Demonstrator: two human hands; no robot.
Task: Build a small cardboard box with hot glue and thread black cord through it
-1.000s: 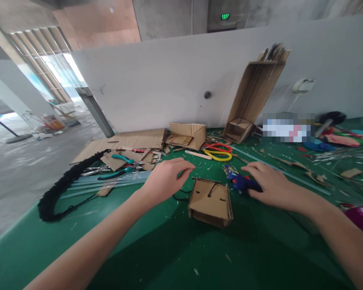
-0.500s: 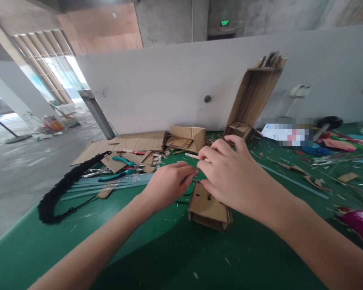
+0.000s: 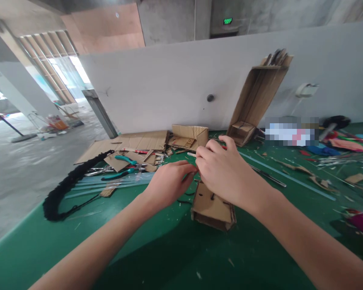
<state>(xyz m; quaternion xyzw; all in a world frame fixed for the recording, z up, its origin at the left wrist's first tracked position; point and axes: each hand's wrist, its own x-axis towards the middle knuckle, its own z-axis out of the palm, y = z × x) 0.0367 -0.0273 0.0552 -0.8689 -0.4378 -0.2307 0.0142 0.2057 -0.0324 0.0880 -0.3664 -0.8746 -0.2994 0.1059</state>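
My left hand (image 3: 173,182) is closed, thumb and fingers pinched together just above the table. Its fingertips meet those of my right hand (image 3: 219,171), which is curled with its fingers bent inward. Whatever the two pinches hold is hidden behind the fingers. The end of a pale stick (image 3: 191,154) shows beyond my right knuckles; I cannot tell whether it is held. Right below my hands lies a small cardboard box (image 3: 213,204) with holes in its top and a black cord (image 3: 212,196) through one. More black cord (image 3: 184,201) lies to its left.
On the left lie a fuzzy black strip (image 3: 56,197), teal-handled pliers (image 3: 117,175) and clear glue sticks (image 3: 115,185). Cardboard pieces (image 3: 145,141) line the white partition (image 3: 157,88). A tall cardboard piece (image 3: 257,96) leans there. A dark pen-like tool (image 3: 268,176) lies right.
My right hand has shifted slightly left and closer to my left hand, uncovering more of the box and the dark pen-like tool. The whole view has moved a little.
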